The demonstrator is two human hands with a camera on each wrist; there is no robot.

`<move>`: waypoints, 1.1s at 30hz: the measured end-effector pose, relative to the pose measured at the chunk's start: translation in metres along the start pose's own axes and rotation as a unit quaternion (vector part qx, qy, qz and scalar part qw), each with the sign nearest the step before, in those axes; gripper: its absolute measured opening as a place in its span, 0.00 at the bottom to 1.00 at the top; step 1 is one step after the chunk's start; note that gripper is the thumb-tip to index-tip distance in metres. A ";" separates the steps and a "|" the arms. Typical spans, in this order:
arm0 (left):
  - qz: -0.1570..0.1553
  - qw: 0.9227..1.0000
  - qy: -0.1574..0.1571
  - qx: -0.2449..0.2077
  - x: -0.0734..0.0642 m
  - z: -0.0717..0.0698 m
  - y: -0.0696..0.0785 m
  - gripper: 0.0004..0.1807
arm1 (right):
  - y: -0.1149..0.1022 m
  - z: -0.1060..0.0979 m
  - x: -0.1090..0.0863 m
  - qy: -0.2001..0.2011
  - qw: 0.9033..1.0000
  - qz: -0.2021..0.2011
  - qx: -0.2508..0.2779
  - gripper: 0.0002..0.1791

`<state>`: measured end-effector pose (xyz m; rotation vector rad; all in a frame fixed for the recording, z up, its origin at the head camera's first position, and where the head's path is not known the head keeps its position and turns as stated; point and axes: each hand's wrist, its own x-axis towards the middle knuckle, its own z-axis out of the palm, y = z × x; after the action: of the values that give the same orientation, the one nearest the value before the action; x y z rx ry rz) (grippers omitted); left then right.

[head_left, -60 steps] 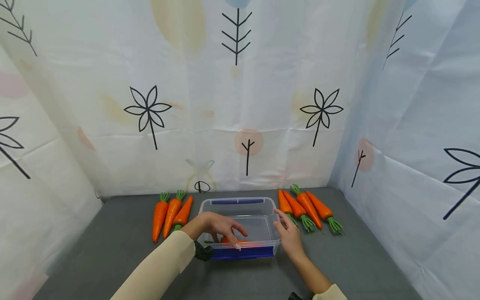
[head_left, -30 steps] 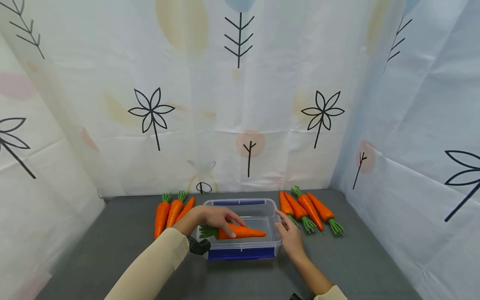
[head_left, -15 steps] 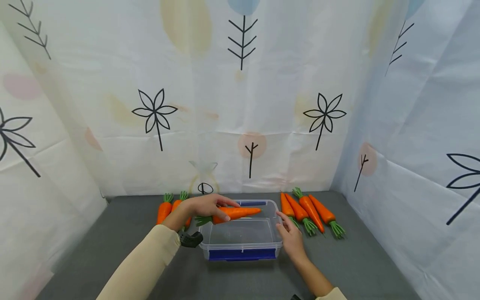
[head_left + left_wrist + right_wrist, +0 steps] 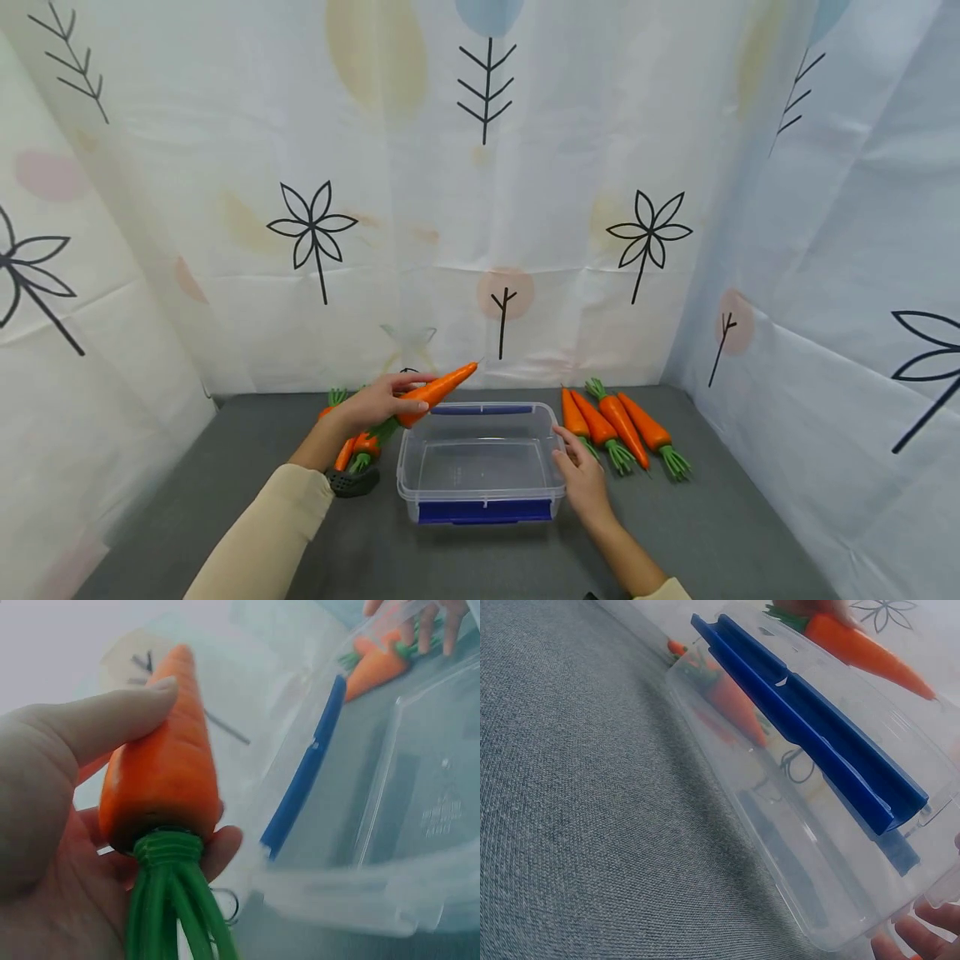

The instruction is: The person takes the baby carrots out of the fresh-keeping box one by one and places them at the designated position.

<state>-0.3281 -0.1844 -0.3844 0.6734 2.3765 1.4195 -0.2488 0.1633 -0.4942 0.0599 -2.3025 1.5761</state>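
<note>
An orange toy-like carrot [image 4: 442,387] with green stalks is in my left hand [image 4: 375,406], up beyond the back left corner of a clear plastic box. In the left wrist view the thumb lies along the carrot [image 4: 165,776] with fingers behind it, its tip pointing away. The box [image 4: 483,493], with blue clips [image 4: 483,511], stands lidless with nothing inside. My right hand [image 4: 585,483] touches the box's right wall, its fingers fairly straight and spread. In the right wrist view only some fingertips [image 4: 919,937] show beside the box corner.
Several carrots [image 4: 611,417] lie on the grey cloth right of the box. More carrots [image 4: 365,446] lie to the left, partly hidden by my left hand and wrist. A patterned white curtain [image 4: 420,250] rises behind and at both sides.
My left hand has taken hold of the carrot in the box, lifted it out and carried it back and left, tilting its tip upward. My right hand stays at the box.
</note>
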 end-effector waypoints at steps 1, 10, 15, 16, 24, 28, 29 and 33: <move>0.000 1.000 0.018 -0.001 -0.002 -0.003 -0.004 0.30 | 0.000 0.000 0.000 0.001 1.000 -0.001 0.000 0.21; -0.044 0.986 0.155 -0.040 -0.027 -0.026 -0.041 0.33 | 0.000 0.000 0.001 0.007 1.000 0.001 -0.001 0.21; -0.069 0.971 0.229 0.005 -0.041 -0.034 -0.057 0.34 | 0.000 0.000 0.001 0.011 1.000 0.005 0.000 0.21; -0.071 0.968 0.241 0.007 -0.043 -0.036 -0.060 0.35 | 0.000 0.000 0.001 0.011 1.000 0.005 0.001 0.21; -0.089 0.947 0.309 0.031 -0.064 -0.046 -0.086 0.36 | 0.000 -0.001 0.000 0.006 1.000 0.009 0.002 0.21; -0.118 0.931 0.342 0.057 -0.074 -0.049 -0.095 0.37 | 0.000 -0.001 0.000 0.006 1.000 0.006 0.001 0.21; -0.127 0.926 0.349 0.061 -0.076 -0.049 -0.098 0.37 | 0.000 -0.001 0.000 0.006 1.000 0.005 0.000 0.21; -0.158 0.913 0.372 0.065 -0.085 -0.049 -0.110 0.37 | 0.001 -0.001 0.001 0.005 1.000 0.004 -0.002 0.21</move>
<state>-0.3057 -0.3110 -0.4577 -0.3060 2.9655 1.5586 -0.2492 0.1641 -0.4943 0.0419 -2.3008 1.5729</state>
